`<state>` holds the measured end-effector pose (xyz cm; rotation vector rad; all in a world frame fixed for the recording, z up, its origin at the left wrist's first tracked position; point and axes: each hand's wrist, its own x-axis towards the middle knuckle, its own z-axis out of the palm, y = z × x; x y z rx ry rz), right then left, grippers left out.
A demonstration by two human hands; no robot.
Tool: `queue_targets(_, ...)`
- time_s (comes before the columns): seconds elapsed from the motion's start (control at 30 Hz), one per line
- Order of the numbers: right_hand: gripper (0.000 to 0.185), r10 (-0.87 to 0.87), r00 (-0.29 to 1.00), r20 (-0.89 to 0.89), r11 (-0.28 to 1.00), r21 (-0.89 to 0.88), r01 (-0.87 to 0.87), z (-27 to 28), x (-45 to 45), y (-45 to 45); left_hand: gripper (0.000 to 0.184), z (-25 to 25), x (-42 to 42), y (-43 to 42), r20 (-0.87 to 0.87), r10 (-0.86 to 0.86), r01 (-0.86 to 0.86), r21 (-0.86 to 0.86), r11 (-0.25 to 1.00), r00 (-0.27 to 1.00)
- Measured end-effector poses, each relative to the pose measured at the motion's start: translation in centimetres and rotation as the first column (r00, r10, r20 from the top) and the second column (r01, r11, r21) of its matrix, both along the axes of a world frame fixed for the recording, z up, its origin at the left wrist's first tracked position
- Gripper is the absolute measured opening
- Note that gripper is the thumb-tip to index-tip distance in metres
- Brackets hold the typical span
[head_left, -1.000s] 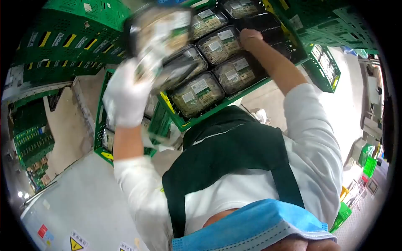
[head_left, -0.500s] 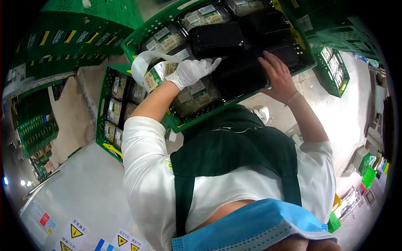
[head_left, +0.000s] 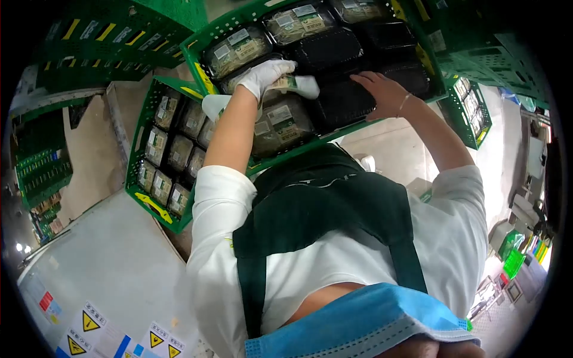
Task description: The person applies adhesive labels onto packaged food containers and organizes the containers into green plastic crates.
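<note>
— Green crate (head_left: 224, 25) status?
— Labels show on the left-side packs (head_left: 237, 52); the black trays (head_left: 343, 102) show none. My right hand (head_left: 387, 97), fingers spread, is over one; left (head_left: 265, 77) at label strip (head_left: 285, 83), pinch indeterminate.

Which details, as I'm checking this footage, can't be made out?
All in the head view:
Label text: too small.
Strip: partly hidden by the left hand.
Crate: far end cut off by the top edge.
Under the black trays: hidden by them.
</note>
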<state>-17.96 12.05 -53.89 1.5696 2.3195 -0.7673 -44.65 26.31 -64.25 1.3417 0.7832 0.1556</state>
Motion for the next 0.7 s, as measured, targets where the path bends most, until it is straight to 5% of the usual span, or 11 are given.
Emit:
queue_targets(0.07, 0.092, -0.025, 0.996, -0.090, 0.999, 0.030, 0.028, -0.2, 2.6, 0.4, 0.039, 5.6, -0.3, -1.3, -0.232, -0.001, 0.022, 0.087, 0.996, 0.973)
queue_targets(0.13, 0.091, -0.024, 0.958, 0.285, 0.984, 0.176, -0.028, -1.6, 5.4, 0.7, 0.040, 11.5, -1.9, -3.6, -0.305, 0.167, -0.163, 0.040, 0.986, 0.938)
queue_targets(0.2, 0.090, -0.050, 0.872, 0.487, 0.989, 0.143, -0.023, -2.2, 5.2, 0.3, 0.033, 14.1, -6.9, -5.2, -0.203, 0.189, -0.174, 0.092, 0.980, 0.961)
queue_targets(0.3, 0.081, -0.076, 0.938, 0.339, 0.996, 0.075, 0.054, -1.2, 4.6, 2.8, 0.024, 20.5, -17.9, -11.8, -0.001, 0.182, -0.182, -0.052, 0.982, 0.983)
queue_targets(0.33, 0.081, -0.044, 0.981, 0.190, 0.997, 0.071, 0.030, -1.4, 4.9, 3.5, 0.020, 22.7, -21.2, -14.5, -0.109, 0.218, -0.224, -0.046, 0.974, 0.970)
queue_targets(0.4, 0.077, -0.085, 0.996, 0.012, 0.993, 0.087, 0.084, 0.1, 2.4, 5.7, 0.016, 22.6, -29.0, -21.2, -0.301, 0.522, -0.589, -0.201, 0.783, 0.798)
queue_targets(0.47, 0.069, -0.117, 0.971, -0.211, 0.984, 0.106, 0.141, 2.1, -1.5, 8.8, 0.015, 22.7, -34.5, -27.5, -0.468, 0.755, -0.881, -0.135, 0.453, 0.459)
queue_targets(0.53, 0.059, -0.128, 0.947, -0.294, 0.977, 0.126, 0.171, 6.3, -13.2, 11.0, 0.015, 20.5, -40.5, -36.0, -0.582, 0.773, -0.965, -0.092, 0.245, 0.252)
queue_targets(0.6, 0.055, 0.021, 0.813, -0.582, 0.999, 0.053, 0.012, 6.2, -24.1, 12.8, 0.013, 15.1, -46.1, -45.0, -0.568, 0.815, -0.969, 0.121, 0.217, 0.111)
queue_targets(0.63, 0.051, -0.024, 0.763, -0.646, 0.998, -0.061, -0.020, 5.9, -30.8, 12.9, 0.012, 15.1, -46.3, -45.2, -0.517, 0.855, -0.996, 0.055, 0.074, 0.035)
queue_targets(0.7, 0.040, 0.172, 0.733, -0.658, 0.952, -0.080, -0.295, 3.5, -44.8, 12.6, 0.013, 12.6, -45.5, -43.9, -0.387, 0.911, -0.983, -0.050, -0.177, -0.145)
